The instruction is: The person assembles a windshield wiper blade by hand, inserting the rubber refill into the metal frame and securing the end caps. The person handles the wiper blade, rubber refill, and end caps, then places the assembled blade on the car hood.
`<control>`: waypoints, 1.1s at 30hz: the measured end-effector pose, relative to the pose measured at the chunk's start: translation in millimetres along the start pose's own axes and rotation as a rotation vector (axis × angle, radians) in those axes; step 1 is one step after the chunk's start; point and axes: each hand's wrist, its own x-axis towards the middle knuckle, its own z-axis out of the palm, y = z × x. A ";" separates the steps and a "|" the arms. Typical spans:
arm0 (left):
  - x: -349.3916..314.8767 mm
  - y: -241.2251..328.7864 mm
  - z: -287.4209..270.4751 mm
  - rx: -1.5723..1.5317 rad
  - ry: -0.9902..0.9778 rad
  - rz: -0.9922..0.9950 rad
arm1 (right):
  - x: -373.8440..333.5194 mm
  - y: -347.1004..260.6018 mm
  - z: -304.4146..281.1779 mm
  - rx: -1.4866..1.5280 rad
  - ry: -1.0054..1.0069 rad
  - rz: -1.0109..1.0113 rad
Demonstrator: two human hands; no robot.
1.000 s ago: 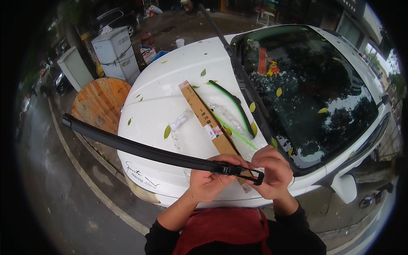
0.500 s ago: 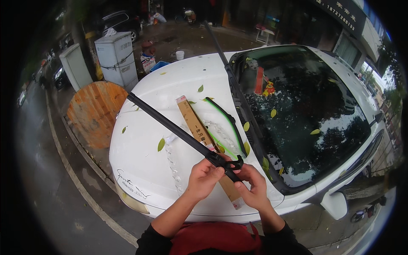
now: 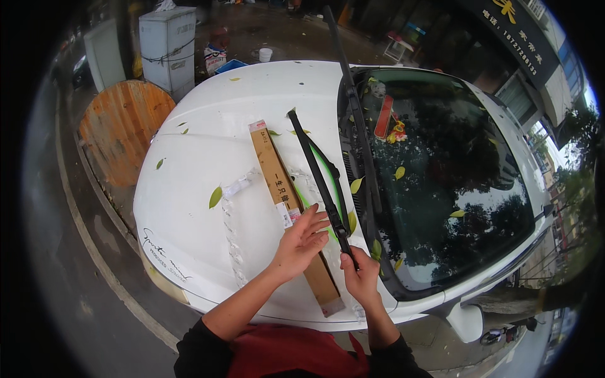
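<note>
White car hood (image 3: 208,145) with scattered green and yellow leaves (image 3: 215,197). Long brown cardboard box (image 3: 277,183) lies lengthwise on hood, clear plastic strip (image 3: 230,220) beside it on the left. Raised wiper arm (image 3: 343,69) stands up off the dark windshield (image 3: 454,170); red tag (image 3: 383,117) behind the glass. Round wooden board (image 3: 120,135) leans near the car's front. White cabinet (image 3: 167,44) behind it, white bucket (image 3: 265,55) on wet pavement further back.
</note>
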 end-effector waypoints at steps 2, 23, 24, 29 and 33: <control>2.7 -2.0 -2.8 0.205 0.028 0.080 | 2.7 21.4 4.8 -0.038 -0.013 0.009; 40.9 -3.9 -14.0 -0.099 0.237 0.064 | 39.4 37.8 7.5 -0.401 0.130 -0.421; 40.7 -2.4 -14.9 -0.089 0.234 0.068 | 41.9 34.8 6.4 -0.421 0.147 -0.479; 33.4 6.0 -10.2 -0.027 0.202 0.104 | 40.2 26.1 0.0 -0.433 0.173 -0.565; 27.6 8.3 -8.4 -0.001 0.185 0.130 | 37.7 22.0 -4.8 -0.452 0.178 -0.580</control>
